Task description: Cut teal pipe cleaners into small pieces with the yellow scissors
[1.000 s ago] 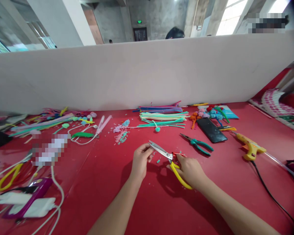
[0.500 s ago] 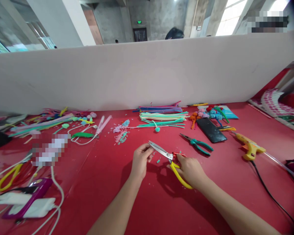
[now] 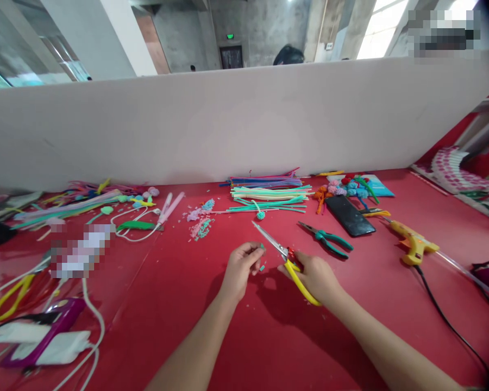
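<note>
My left hand is pinched closed above the red table, with a tiny green piece of pipe cleaner showing at its fingertips. My right hand grips a pair of scissors with yellow and red handles. The blades are together and point up and left, just right of my left fingertips and apart from them. A short green offcut lies on the table close to my left fingers. Beyond the blades stands a small green pompom on a pale stem.
Bundled pipe cleaners lie at the back. To the right are teal-handled pliers, a black phone and a yellow glue gun with its cable. Fuzzy offcuts lie left of centre; cables and a purple device occupy the left. A white partition rises behind.
The scissors have swung so their tips point further up, away from my left fingers. My left hand has shifted slightly right and down, and the green piece now shows at its fingertips.
</note>
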The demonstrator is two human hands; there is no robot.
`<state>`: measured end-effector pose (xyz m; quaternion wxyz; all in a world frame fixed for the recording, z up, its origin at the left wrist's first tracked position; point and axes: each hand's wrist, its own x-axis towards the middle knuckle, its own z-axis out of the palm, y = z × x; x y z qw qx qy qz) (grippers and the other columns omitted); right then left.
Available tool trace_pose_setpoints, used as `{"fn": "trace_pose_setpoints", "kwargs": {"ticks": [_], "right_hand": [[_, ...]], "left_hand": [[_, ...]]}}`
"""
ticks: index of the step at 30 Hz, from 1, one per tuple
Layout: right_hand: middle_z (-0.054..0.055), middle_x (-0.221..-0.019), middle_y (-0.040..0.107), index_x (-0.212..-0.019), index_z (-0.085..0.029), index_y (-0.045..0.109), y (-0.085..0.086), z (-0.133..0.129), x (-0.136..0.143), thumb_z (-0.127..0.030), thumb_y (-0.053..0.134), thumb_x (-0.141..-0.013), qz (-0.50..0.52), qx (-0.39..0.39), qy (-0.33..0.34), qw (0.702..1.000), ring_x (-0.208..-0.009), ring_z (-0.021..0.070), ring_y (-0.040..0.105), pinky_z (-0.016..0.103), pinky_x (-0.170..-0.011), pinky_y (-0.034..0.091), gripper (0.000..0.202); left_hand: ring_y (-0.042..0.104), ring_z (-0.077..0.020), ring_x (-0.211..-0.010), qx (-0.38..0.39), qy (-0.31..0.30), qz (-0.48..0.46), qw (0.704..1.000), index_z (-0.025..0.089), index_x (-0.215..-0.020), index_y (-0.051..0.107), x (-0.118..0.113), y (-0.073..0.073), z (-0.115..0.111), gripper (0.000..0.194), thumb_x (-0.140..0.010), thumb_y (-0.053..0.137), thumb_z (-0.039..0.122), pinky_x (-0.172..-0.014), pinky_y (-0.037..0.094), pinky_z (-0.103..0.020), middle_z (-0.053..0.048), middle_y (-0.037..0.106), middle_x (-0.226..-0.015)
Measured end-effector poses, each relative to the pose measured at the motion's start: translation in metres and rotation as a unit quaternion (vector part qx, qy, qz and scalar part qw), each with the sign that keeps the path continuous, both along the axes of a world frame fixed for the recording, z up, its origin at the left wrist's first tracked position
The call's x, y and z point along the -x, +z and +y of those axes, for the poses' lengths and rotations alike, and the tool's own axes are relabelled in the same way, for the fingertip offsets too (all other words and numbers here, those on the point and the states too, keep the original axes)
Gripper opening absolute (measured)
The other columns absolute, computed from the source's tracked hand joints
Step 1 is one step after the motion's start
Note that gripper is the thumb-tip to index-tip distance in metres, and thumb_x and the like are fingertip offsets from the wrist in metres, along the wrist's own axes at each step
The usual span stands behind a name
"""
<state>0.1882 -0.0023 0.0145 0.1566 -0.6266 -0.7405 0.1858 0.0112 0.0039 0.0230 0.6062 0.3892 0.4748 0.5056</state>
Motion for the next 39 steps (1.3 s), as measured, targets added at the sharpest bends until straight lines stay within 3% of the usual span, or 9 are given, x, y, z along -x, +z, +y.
{"fn": "trace_pose_setpoints", "kwargs": {"ticks": [3, 6, 10, 14, 22, 27, 34, 36, 39], "right_hand": [[-0.002, -0.051, 0.047, -0.065, -0.017, 0.050, 0.000, 0.001, 0.003, -0.043, 0.046, -0.069, 0.164, 0.041, -0.008, 0.986, -0.047, 0.0091, 0.039, 0.020, -0.043, 0.024, 0.026], [-0.004, -0.051, 0.043, -0.069, -0.016, 0.050, 0.003, 0.000, 0.005, -0.037, 0.045, -0.070, 0.300, 0.083, -0.002, 0.950, -0.046, 0.0077, 0.038, 0.019, -0.043, 0.028, 0.021], [-0.007, -0.048, 0.038, -0.074, -0.016, 0.049, 0.009, -0.002, 0.007, -0.033, 0.046, -0.069, 0.379, 0.140, -0.013, 0.915, -0.040, 0.0063, 0.036, 0.018, -0.039, 0.029, 0.018], [-0.007, -0.047, 0.036, -0.065, -0.017, 0.045, 0.010, -0.002, 0.006, -0.030, 0.046, -0.068, 0.366, 0.140, 0.005, 0.920, -0.042, 0.0058, 0.034, 0.018, -0.040, 0.027, 0.014], [-0.006, -0.052, 0.031, -0.059, -0.017, 0.040, -0.003, 0.000, 0.003, -0.028, 0.048, -0.064, 0.296, 0.083, 0.013, 0.952, -0.049, 0.0062, 0.030, 0.018, -0.044, 0.024, 0.014], [-0.006, -0.051, 0.033, -0.060, -0.017, 0.043, -0.011, 0.001, 0.003, -0.032, 0.051, -0.063, 0.284, 0.075, 0.015, 0.956, -0.050, 0.0065, 0.030, 0.018, -0.044, 0.023, 0.018], [-0.005, -0.052, 0.036, -0.061, -0.016, 0.044, -0.013, 0.003, 0.004, -0.037, 0.050, -0.065, 0.263, 0.064, 0.024, 0.962, -0.050, 0.0068, 0.032, 0.018, -0.044, 0.023, 0.022], [-0.005, -0.052, 0.039, -0.062, -0.016, 0.045, -0.010, 0.002, 0.002, -0.039, 0.049, -0.066, 0.245, 0.051, 0.024, 0.968, -0.049, 0.0069, 0.033, 0.018, -0.043, 0.022, 0.023], [-0.004, -0.052, 0.044, -0.064, -0.017, 0.046, -0.001, 0.000, -0.002, -0.043, 0.048, -0.067, 0.150, 0.015, 0.018, 0.988, -0.046, 0.0071, 0.035, 0.019, -0.043, 0.021, 0.026]], "left_hand": [[0.034, -0.0042, -0.040, 0.014, -0.066, 0.014, 0.998, 0.013, -0.079, 0.055, -0.007, -0.004, -0.004, 0.025, -0.065, 0.057, 0.034, -0.038, 0.024, -0.016, 0.005, 0.041, -0.047], [0.033, -0.0038, -0.039, 0.008, -0.128, 0.040, 0.991, 0.013, -0.073, 0.056, -0.011, -0.006, -0.007, 0.022, -0.068, 0.054, 0.034, -0.037, 0.023, -0.017, 0.004, 0.042, -0.049], [0.034, -0.0045, -0.041, -0.002, -0.179, 0.063, 0.982, 0.012, -0.073, 0.057, -0.014, -0.006, -0.009, 0.023, -0.069, 0.052, 0.035, -0.038, 0.025, -0.017, 0.003, 0.044, -0.050], [0.035, -0.0045, -0.042, 0.007, -0.206, 0.072, 0.976, 0.012, -0.074, 0.058, -0.014, -0.007, -0.009, 0.024, -0.068, 0.054, 0.035, -0.039, 0.026, -0.018, 0.001, 0.048, -0.056], [0.034, -0.0041, -0.042, 0.000, -0.173, 0.117, 0.978, 0.013, -0.072, 0.058, -0.013, -0.005, -0.007, 0.020, -0.063, 0.060, 0.031, -0.041, 0.025, -0.018, 0.003, 0.047, -0.054], [0.032, -0.0038, -0.042, 0.017, -0.174, 0.147, 0.974, 0.012, -0.068, 0.061, -0.016, 0.001, -0.008, 0.017, -0.060, 0.062, 0.027, -0.043, 0.026, -0.018, 0.004, 0.045, -0.051], [0.035, -0.0043, -0.044, 0.000, -0.169, 0.136, 0.976, 0.013, -0.065, 0.060, -0.017, -0.005, -0.008, 0.015, -0.061, 0.061, 0.027, -0.042, 0.026, -0.018, 0.003, 0.048, -0.056], [0.033, -0.0038, -0.042, 0.000, -0.155, 0.122, 0.980, 0.013, -0.066, 0.059, -0.015, -0.006, -0.007, 0.016, -0.062, 0.060, 0.028, -0.040, 0.025, -0.018, 0.004, 0.044, -0.052], [0.033, -0.0036, -0.039, 0.014, -0.088, 0.091, 0.992, 0.013, -0.069, 0.057, -0.009, -0.008, -0.003, 0.019, -0.061, 0.060, 0.030, -0.037, 0.023, -0.017, 0.005, 0.042, -0.048]]}}
